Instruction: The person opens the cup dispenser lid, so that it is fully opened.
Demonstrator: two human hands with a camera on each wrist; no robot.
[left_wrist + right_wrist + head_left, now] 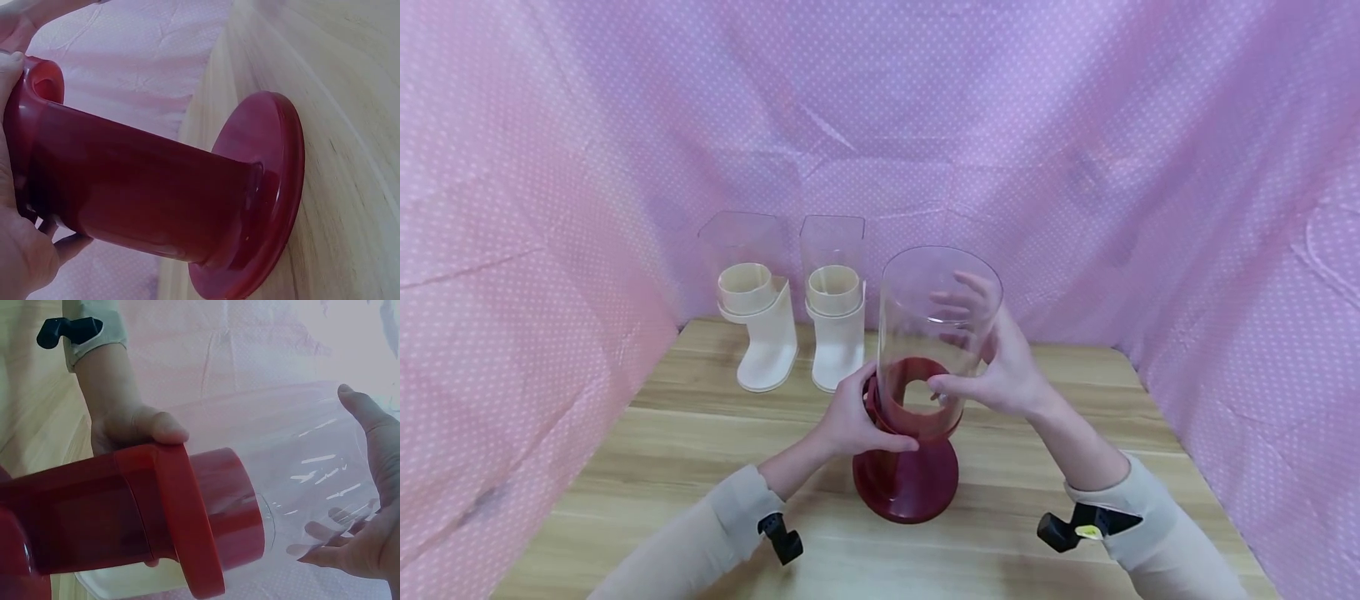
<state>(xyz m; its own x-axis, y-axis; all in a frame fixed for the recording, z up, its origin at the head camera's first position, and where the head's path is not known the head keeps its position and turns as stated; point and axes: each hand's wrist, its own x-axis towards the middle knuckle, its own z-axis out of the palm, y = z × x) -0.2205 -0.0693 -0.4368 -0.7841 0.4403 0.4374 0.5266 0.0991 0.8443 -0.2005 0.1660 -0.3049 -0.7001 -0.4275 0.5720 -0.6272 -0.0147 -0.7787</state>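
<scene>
A glossy red dispenser stand (906, 487) with a round foot stands upright on the table. My left hand (853, 421) grips the ring at its top, thumb across the front. Above that ring rises a clear cylinder (913, 325) with a wide top rim. My right hand (1011, 367) holds the cylinder from the right, thumb on the near side and fingers spread behind, showing through the plastic. In the right wrist view, a red collar (228, 506) sits inside the cylinder's lower end. The left wrist view shows the stand's column (137, 181) and foot.
Two cream dispensers, a left one (767, 354) and a right one (838, 354), stand at the back left with clear hoppers on top. Pink dotted cloth (880, 100) surrounds the wooden table (1045, 467) at the back and sides.
</scene>
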